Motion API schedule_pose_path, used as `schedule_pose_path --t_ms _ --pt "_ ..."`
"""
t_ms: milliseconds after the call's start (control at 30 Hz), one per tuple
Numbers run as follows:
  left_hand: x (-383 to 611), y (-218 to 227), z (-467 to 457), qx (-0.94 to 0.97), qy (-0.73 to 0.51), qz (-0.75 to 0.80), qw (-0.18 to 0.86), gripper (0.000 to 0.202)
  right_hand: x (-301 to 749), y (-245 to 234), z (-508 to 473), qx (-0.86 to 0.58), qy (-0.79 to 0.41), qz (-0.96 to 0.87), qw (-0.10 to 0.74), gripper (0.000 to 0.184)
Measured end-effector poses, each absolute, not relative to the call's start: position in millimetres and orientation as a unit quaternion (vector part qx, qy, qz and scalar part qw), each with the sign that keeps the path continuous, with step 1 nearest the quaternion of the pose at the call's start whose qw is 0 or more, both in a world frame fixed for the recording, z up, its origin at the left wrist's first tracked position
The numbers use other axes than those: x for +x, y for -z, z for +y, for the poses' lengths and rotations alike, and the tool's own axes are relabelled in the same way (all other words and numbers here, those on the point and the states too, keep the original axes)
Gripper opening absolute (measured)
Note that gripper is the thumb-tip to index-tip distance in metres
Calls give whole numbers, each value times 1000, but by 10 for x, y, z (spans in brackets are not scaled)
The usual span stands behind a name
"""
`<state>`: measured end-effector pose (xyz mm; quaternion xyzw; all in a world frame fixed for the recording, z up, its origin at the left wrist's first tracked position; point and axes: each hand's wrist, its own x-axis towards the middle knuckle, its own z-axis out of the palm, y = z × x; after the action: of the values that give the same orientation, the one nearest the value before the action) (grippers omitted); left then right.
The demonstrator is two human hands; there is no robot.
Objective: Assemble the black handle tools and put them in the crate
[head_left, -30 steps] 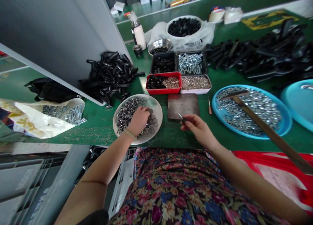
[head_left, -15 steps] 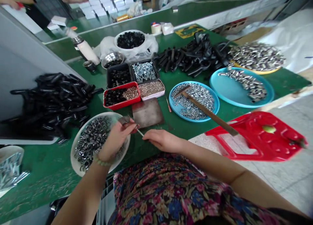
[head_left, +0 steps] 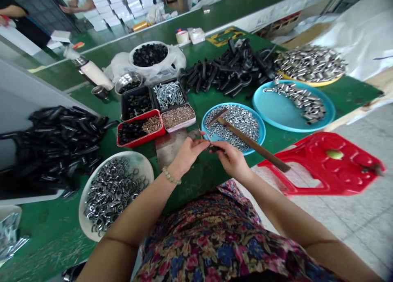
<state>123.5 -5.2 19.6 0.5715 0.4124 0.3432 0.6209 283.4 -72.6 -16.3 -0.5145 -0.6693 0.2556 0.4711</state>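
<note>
While the right hand (head_left: 232, 159) pinches a small dark part (head_left: 216, 149) beside the metal plate (head_left: 165, 147), the left hand (head_left: 188, 152) adjoins, its grip unclear.

Rings (head_left: 107, 196) — shiny metal; hammer handle (head_left: 256, 145) — worn wood; stool (head_left: 344, 179), glossy plastic.
</note>
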Motion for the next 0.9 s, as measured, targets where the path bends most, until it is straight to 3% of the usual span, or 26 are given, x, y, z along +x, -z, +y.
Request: schedule_pose_path --t_ms 67,200,333,433,533,633,733,900 --pt "1365 -185 122 690 -276 429 514 23 2940 182 -712 -535 -297 -600 515 25" --pt "1643 -124 371 876 -63 441 186 11 3083 162 -661 -528 -341 -488 606 19" --pt "1837 -66 407 905 -10 416 89 25 3119 132 -651 -506 -366 -476 620 19" --pt "1764 -96 421 882 -54 433 179 16 3105 124 -688 -471 -405 -477 622 18" --pt "1501 -199 412 764 -166 419 462 16 3055 83 -730 -451 -440 -495 598 15" --pt "1183 -326 310 524 -261 375 719 18 2951 7 -732 -412 -482 -542 551 14" --pt "930 -414 157 383 -303 374 788 17 2822 -76 -687 -378 -515 -581 504 14" --pt "621 -432 37 393 -278 409 775 24 2702 -225 -626 -378 -480 -695 379 18"
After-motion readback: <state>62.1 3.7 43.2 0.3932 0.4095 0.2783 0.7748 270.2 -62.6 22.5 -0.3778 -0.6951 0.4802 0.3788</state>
